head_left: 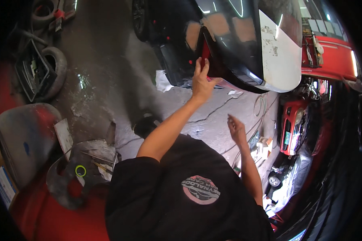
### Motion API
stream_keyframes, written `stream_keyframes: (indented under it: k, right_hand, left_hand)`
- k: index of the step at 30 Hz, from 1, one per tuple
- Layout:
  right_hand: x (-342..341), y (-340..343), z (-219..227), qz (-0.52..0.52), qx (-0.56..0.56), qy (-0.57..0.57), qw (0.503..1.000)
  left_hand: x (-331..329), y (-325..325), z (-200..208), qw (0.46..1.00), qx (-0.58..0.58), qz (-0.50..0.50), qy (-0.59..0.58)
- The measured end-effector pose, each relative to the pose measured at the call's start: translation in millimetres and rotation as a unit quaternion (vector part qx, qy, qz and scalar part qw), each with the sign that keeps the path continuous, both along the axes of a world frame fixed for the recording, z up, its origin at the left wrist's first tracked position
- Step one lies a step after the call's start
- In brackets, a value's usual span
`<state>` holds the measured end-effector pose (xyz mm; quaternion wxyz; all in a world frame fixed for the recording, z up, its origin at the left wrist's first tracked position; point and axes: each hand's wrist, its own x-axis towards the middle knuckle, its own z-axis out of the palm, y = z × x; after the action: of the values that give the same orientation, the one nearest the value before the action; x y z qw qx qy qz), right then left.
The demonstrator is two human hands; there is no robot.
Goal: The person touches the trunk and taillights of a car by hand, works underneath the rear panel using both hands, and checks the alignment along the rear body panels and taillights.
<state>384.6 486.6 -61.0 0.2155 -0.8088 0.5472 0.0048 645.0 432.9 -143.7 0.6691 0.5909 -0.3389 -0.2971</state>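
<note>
My left hand (203,82) reaches up to the rear corner of a black car (241,56). Its fingers are stretched out and lie against the red tail light (206,50), with the thumb apart toward the right. Tan patches (217,25) mark the dark body panel just above the light. To the right of the light, part of the car is white (279,52) with worn spots. My right hand (236,127) hangs in the air over the floor, away from the car. Its fingers are curled together around the fingertips; whatever they may hold is too small to make out.
Old tires (58,70) and a black frame (34,72) lie at the left. Below them are a large grey panel (26,140) and a roll of yellow-green tape (80,170). A hose (260,105) and a cardboard box (264,146) are on the cracked floor. Red cars (295,124) stand right.
</note>
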Motion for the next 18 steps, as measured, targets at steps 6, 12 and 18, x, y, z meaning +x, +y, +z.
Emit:
stream_keyframes:
  k: [6,12,18]
  right_hand:
    - [111,-82,77,0.283,-0.287,0.001,0.915]
    - [153,-142,90,0.403,-0.343,0.1,0.842]
    - [152,-149,59,0.428,-0.329,0.152,0.828]
  left_hand:
    - [-3,-1,-5,0.999,0.02,0.026,-0.041]
    - [-7,-1,-12,0.993,0.033,0.059,-0.092]
    - [-12,4,-19,0.996,0.032,0.066,-0.051]
